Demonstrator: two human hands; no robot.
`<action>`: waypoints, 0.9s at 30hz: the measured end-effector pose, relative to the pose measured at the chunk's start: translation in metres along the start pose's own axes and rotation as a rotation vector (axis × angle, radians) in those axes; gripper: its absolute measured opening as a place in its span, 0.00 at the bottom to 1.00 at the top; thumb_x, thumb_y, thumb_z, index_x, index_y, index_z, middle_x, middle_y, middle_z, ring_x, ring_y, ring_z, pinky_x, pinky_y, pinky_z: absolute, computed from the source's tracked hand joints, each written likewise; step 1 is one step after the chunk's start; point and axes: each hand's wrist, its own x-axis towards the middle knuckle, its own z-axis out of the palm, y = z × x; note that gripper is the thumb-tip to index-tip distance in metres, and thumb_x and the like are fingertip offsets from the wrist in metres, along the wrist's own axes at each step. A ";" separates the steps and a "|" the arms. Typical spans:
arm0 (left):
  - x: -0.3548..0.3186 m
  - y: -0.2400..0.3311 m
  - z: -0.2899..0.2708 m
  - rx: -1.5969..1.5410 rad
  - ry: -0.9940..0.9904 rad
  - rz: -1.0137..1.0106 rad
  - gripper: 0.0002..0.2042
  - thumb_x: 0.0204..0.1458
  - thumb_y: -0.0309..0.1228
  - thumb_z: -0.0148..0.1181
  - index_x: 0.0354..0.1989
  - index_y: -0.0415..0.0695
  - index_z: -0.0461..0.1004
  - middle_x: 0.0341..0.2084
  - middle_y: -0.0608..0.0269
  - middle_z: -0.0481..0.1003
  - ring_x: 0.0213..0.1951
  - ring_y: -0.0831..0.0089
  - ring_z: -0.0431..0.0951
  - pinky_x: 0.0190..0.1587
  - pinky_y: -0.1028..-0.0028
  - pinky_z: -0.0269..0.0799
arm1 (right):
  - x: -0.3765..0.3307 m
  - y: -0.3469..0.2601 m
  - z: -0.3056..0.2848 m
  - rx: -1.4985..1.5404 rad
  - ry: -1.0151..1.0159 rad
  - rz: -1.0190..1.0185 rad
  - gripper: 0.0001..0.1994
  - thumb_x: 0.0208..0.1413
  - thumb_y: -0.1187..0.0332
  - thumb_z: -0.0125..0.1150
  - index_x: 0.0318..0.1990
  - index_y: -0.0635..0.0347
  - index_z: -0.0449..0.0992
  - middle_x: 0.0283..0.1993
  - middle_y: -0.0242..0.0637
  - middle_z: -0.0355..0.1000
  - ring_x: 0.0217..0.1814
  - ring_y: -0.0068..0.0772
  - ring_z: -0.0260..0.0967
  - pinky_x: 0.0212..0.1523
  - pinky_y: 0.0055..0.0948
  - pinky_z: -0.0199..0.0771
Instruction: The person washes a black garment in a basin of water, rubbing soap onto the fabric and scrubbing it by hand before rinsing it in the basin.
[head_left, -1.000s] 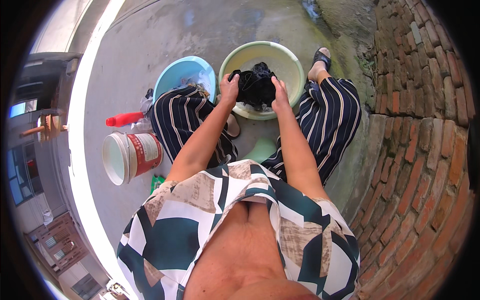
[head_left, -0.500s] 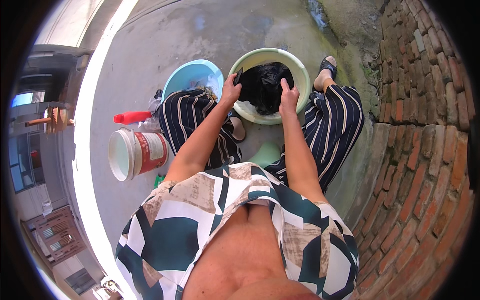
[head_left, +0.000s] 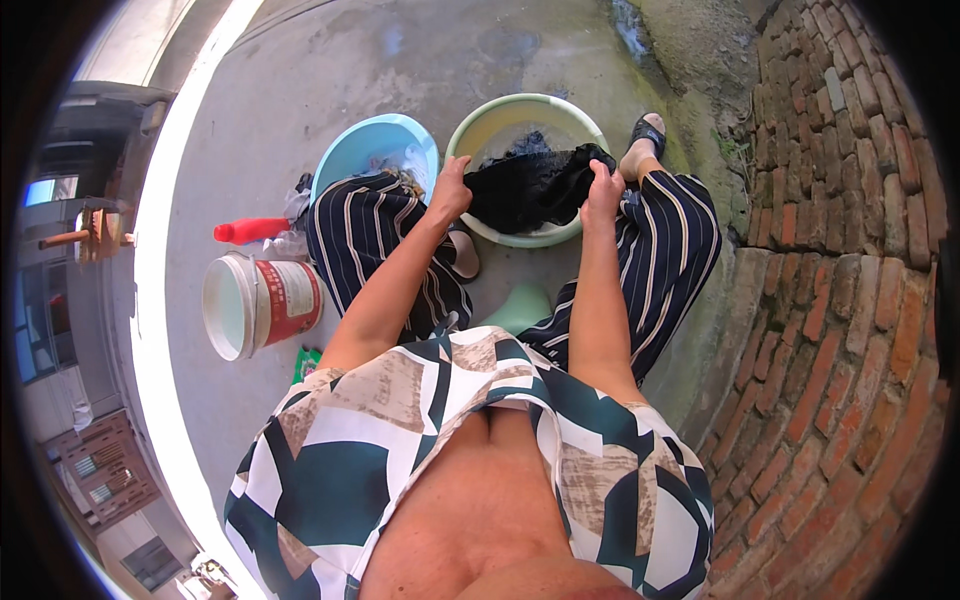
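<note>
A dark wet garment is stretched between my two hands over a pale yellow-green basin. My left hand is closed on its left end, at the basin's left rim. Its right end is pinched in my right hand, above the right rim. Behind the cloth, water and more dark fabric show inside the basin. What kind of garment it is I cannot make out. To the left, beside my knee, stands a light blue basin with mixed cloth items in it.
A white and red bucket stands at the left, near a red bottle lying on the concrete. Under me is a pale green seat. A brick wall runs along the right. My feet flank the yellow-green basin.
My hands have moved apart and drawn the dark garment out wide, lifting it toward me. More of the basin's far inside now shows.
</note>
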 end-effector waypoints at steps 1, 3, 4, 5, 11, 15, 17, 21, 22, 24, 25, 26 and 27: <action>0.003 0.003 -0.007 0.005 0.005 0.051 0.23 0.35 0.13 0.42 0.45 0.37 0.64 0.40 0.44 0.64 0.44 0.47 0.64 0.45 0.63 0.62 | 0.002 0.000 -0.003 -0.071 0.079 -0.021 0.06 0.42 0.75 0.51 0.29 0.66 0.71 0.29 0.30 0.67 0.31 0.23 0.62 0.35 0.22 0.62; 0.008 0.011 -0.019 0.062 0.083 0.071 0.21 0.35 0.13 0.42 0.43 0.38 0.66 0.40 0.44 0.64 0.43 0.47 0.65 0.45 0.62 0.63 | -0.003 -0.012 0.001 -0.118 0.175 -0.076 0.06 0.41 0.74 0.51 0.28 0.67 0.70 0.29 0.32 0.66 0.31 0.25 0.61 0.35 0.23 0.61; 0.011 0.010 -0.023 0.093 0.106 0.071 0.22 0.35 0.13 0.42 0.44 0.39 0.66 0.39 0.44 0.65 0.43 0.47 0.65 0.45 0.62 0.63 | 0.000 -0.009 -0.002 -0.159 0.212 -0.118 0.08 0.40 0.73 0.50 0.29 0.69 0.69 0.29 0.34 0.67 0.31 0.27 0.60 0.35 0.24 0.61; 0.015 0.007 -0.029 0.126 0.131 0.071 0.22 0.36 0.13 0.42 0.44 0.39 0.66 0.39 0.44 0.65 0.43 0.47 0.66 0.45 0.61 0.63 | -0.003 -0.014 0.003 -0.158 0.207 -0.117 0.08 0.40 0.73 0.50 0.29 0.69 0.69 0.29 0.34 0.67 0.31 0.27 0.60 0.35 0.24 0.61; 0.013 0.004 -0.044 0.429 -0.073 -0.133 0.09 0.43 0.23 0.44 0.31 0.39 0.70 0.38 0.45 0.68 0.37 0.50 0.71 0.39 0.58 0.67 | 0.000 -0.019 0.009 -0.267 0.086 -0.355 0.13 0.40 0.79 0.41 0.34 0.69 0.71 0.30 0.36 0.68 0.34 0.28 0.63 0.41 0.22 0.62; 0.010 0.014 -0.053 0.413 0.070 -0.075 0.09 0.44 0.24 0.44 0.29 0.41 0.72 0.31 0.51 0.72 0.33 0.52 0.73 0.38 0.60 0.68 | 0.007 -0.006 -0.008 -0.199 0.237 -0.250 0.20 0.38 0.83 0.34 0.38 0.68 0.70 0.35 0.39 0.68 0.37 0.29 0.65 0.43 0.24 0.64; 0.011 0.019 -0.057 0.293 0.056 -0.017 0.11 0.45 0.26 0.46 0.36 0.43 0.73 0.39 0.48 0.70 0.38 0.52 0.72 0.40 0.64 0.68 | 0.007 0.001 -0.010 -0.249 0.235 -0.264 0.19 0.38 0.84 0.35 0.39 0.68 0.70 0.36 0.39 0.67 0.38 0.29 0.64 0.43 0.24 0.64; 0.014 0.011 -0.041 0.190 0.088 -0.038 0.13 0.44 0.27 0.47 0.39 0.40 0.72 0.34 0.49 0.73 0.36 0.55 0.73 0.41 0.65 0.68 | -0.006 -0.008 0.007 -0.227 0.116 -0.163 0.17 0.38 0.84 0.39 0.38 0.69 0.69 0.38 0.39 0.68 0.42 0.29 0.64 0.46 0.22 0.62; 0.013 0.008 -0.034 0.105 0.033 -0.007 0.13 0.44 0.26 0.48 0.40 0.39 0.71 0.35 0.48 0.72 0.38 0.55 0.73 0.42 0.66 0.68 | -0.014 -0.013 0.015 -0.156 0.043 -0.115 0.17 0.40 0.85 0.39 0.39 0.69 0.69 0.39 0.38 0.68 0.42 0.28 0.64 0.46 0.22 0.62; 0.014 0.012 -0.018 -0.005 -0.100 0.012 0.16 0.42 0.25 0.53 0.44 0.40 0.68 0.38 0.50 0.72 0.42 0.61 0.73 0.46 0.70 0.67 | -0.025 -0.024 0.026 -0.095 -0.031 -0.099 0.17 0.41 0.85 0.39 0.40 0.68 0.69 0.39 0.38 0.68 0.42 0.28 0.65 0.46 0.23 0.63; 0.013 0.017 -0.008 -0.081 -0.145 -0.032 0.18 0.42 0.25 0.54 0.46 0.40 0.66 0.39 0.50 0.72 0.43 0.61 0.72 0.47 0.70 0.67 | -0.029 -0.030 0.029 -0.031 -0.102 -0.077 0.17 0.42 0.86 0.39 0.41 0.67 0.69 0.39 0.38 0.68 0.41 0.28 0.65 0.46 0.24 0.65; 0.012 0.019 0.002 -0.091 -0.172 -0.036 0.20 0.42 0.25 0.55 0.47 0.41 0.65 0.40 0.50 0.71 0.44 0.62 0.72 0.47 0.70 0.66 | -0.034 -0.039 0.032 0.041 -0.182 -0.033 0.16 0.46 0.84 0.39 0.42 0.67 0.68 0.40 0.41 0.68 0.43 0.31 0.66 0.47 0.26 0.65; 0.011 0.022 0.011 -0.101 -0.200 -0.043 0.22 0.42 0.26 0.55 0.49 0.41 0.63 0.41 0.50 0.71 0.44 0.62 0.71 0.47 0.70 0.66 | -0.040 -0.049 0.035 0.034 -0.186 -0.033 0.16 0.46 0.84 0.39 0.42 0.67 0.68 0.40 0.41 0.68 0.43 0.31 0.66 0.47 0.26 0.65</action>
